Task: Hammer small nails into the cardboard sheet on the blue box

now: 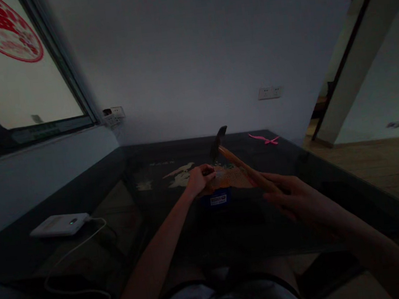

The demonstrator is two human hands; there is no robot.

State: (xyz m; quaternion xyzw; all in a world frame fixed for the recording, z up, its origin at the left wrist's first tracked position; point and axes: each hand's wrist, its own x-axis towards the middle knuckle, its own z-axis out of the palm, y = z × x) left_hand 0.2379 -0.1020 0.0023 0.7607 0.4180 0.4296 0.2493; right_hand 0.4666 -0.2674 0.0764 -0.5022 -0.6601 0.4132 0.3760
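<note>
Dark shiny table (194, 233) w/ bird pic (182, 175) on its top has white power bank (59, 225) + cable (71, 252) on L, pink ribbon (266, 139) far R, blue box (219, 199) nr ctr.

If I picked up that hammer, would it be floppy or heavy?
The hammer would probably feel stiff, since its wooden-looking handle runs straight. It's likely heaviest at the top, where the dark, metal-looking head sits. Held near the other end, as the right hand does, it may want to tip head-first.

The hammer handle (246, 169) is orange-brown, the hammer head (216, 146) black, the box (219, 192) blue, the strip (267, 140) pink.
</note>
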